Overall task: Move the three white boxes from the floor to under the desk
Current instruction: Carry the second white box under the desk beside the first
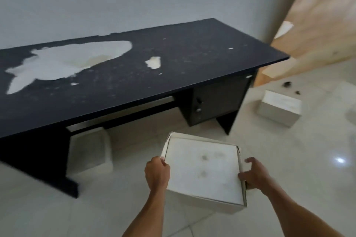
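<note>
I hold a white cardboard box [202,169] off the floor in front of the desk, my left hand [157,174] gripping its left side and my right hand [254,176] its right side. Its lid carries a few grey smudges. The black desk [134,82] has a worn top with large white peeled patches. A second white box [89,152] sits on the floor under the desk's left part, next to the left leg panel. On the floor to the right of the desk, out in the open, rests a third white box [279,108].
A drawer cabinet [215,102] fills the desk's right end. A plywood sheet [317,25] leans against the wall at the right. Small dark bits [287,84] lie on the glossy pale tiles behind the third box. A grey wall stands behind the desk.
</note>
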`<state>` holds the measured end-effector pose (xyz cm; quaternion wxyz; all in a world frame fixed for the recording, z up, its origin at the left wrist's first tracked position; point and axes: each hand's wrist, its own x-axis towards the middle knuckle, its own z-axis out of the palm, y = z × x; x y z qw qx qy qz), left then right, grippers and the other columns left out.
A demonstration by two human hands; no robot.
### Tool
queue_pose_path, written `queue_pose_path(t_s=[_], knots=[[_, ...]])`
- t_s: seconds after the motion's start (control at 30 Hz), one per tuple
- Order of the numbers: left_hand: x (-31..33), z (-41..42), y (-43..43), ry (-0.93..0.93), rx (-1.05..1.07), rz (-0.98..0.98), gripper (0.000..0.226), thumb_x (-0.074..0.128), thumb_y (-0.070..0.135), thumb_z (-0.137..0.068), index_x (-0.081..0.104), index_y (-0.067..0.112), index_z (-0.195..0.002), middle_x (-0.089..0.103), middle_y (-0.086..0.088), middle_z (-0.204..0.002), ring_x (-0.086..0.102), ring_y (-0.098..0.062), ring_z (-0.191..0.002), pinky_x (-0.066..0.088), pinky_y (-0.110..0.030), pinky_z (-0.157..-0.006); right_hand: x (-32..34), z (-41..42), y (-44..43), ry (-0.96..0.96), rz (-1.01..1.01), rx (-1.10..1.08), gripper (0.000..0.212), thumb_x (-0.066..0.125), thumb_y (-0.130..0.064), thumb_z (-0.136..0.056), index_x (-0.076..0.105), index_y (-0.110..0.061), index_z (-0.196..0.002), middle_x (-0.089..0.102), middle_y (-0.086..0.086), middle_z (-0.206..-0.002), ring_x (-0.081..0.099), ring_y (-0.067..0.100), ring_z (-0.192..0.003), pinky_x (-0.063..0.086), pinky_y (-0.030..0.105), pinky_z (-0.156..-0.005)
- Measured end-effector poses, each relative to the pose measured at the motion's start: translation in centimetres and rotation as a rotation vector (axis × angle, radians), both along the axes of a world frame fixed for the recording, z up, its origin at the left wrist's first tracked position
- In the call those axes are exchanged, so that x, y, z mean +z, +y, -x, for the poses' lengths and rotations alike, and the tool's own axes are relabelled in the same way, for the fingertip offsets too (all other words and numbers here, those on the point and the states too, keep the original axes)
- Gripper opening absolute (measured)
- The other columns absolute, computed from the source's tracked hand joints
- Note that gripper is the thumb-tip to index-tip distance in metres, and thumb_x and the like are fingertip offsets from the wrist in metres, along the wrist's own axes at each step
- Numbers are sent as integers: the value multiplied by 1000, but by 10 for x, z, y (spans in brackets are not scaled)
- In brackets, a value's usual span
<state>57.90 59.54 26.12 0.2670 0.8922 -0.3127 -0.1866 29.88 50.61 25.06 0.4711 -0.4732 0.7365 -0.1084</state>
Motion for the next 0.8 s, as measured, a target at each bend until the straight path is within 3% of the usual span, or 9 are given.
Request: queue_pose_path(t_s=[0.07, 0.1, 0.2, 0.27, 0.37, 0.47, 0.57, 0.8], knots=[[-32, -58, 27, -48, 13, -20, 28, 49, 19, -95, 71, 1, -97, 73, -19, -96, 67, -36, -95, 53, -37, -76, -39, -61, 19, -48, -87, 118, 97, 66, 10, -72, 26, -32, -148, 57, 24, -111, 67, 42, -83, 58, 46, -46], [-49, -83, 34, -73, 4, -20, 29, 49, 19, -95, 71, 1, -96, 73, -20, -96, 67, -37, -95, 52, -37, -76, -56, -88, 23, -60, -106, 175, 102, 63, 11, -73, 19, -39, -150, 59, 22, -102, 68, 39, -74, 59, 49, -52], [-101, -139, 46, -125, -7, -27, 31, 47, 19, -95, 70, -2, -93, 71, -22, -95, 66, -38, -95, 52, -37, -77, -111, -144, 36, -97, -132, 301, 100, 53, 14, -77, 16, -45, -148, 58, 16, -66, 60, 26, -45, 59, 50, -63], [-143, -173, 49, -128, 11, -37, 31, 47, 20, -95, 69, -1, -93, 71, -22, -97, 66, -38, -96, 53, -38, -79, -146, -176, 42, -94, -110, 348, 96, 52, 14, -79, 18, -43, -149, 61, 18, -71, 66, 29, -51, 61, 51, -65], [-194, -203, 48, -112, 18, -30, 30, 47, 21, -96, 67, 0, -100, 70, -20, -102, 65, -37, -101, 53, -39, -82, -181, -209, 36, -65, -61, 442, 85, 50, 12, -80, 25, -33, -147, 67, 22, -86, 74, 40, -75, 60, 53, -73], [-249, -226, 44, -94, 48, -18, 28, 49, 19, -95, 64, -2, -105, 68, -21, -108, 64, -37, -106, 53, -39, -84, -225, -239, 16, -35, -6, 504, 87, 50, 11, -78, 25, -30, -150, 71, 26, -95, 75, 39, -76, 61, 51, -72], [-288, -236, 40, -49, 90, -3, 27, 49, 19, -95, 63, -2, -104, 68, -20, -110, 64, -37, -107, 52, -39, -85, -252, -254, -4, 37, 42, 550, 87, 52, 8, -75, 27, -31, -149, 73, 23, -89, 76, 33, -66, 63, 45, -67], [-341, -249, 28, 19, 191, 44, 29, 46, 20, -96, 63, -2, -107, 67, -23, -114, 62, -38, -109, 50, -39, -88, -295, -284, -33, 112, 117, 613, 83, 49, 8, -76, 30, -28, -148, 69, 16, -96, 76, 31, -71, 63, 42, -64]])
